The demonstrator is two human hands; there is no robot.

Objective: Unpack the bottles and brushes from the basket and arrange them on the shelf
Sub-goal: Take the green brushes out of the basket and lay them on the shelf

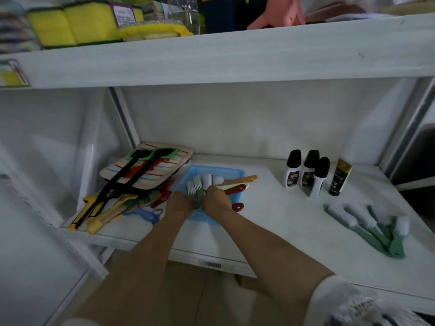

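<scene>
A blue plastic basket (237, 173) sits on the white lower shelf (282, 215), left of centre. Both hands are inside it, close together. My left hand (180, 204) and my right hand (215, 200) are closed around a bunch of green-handled brushes (197, 184) with white bristles pointing up. Orange, cream and dark red brush handles (237, 183) stick out over the basket's right rim. Three small white bottles with black caps (306, 172) and a black tube (339, 177) stand at the back right. Several green brushes (376, 227) lie fanned out at the right front.
A pile of colourful tools and a striped board (146, 168) lies left of the basket. The upper shelf (211, 57) carries yellow sponges (70, 24), a clear bottle and a pink glove (280, 12). White shelf posts rise at left and right.
</scene>
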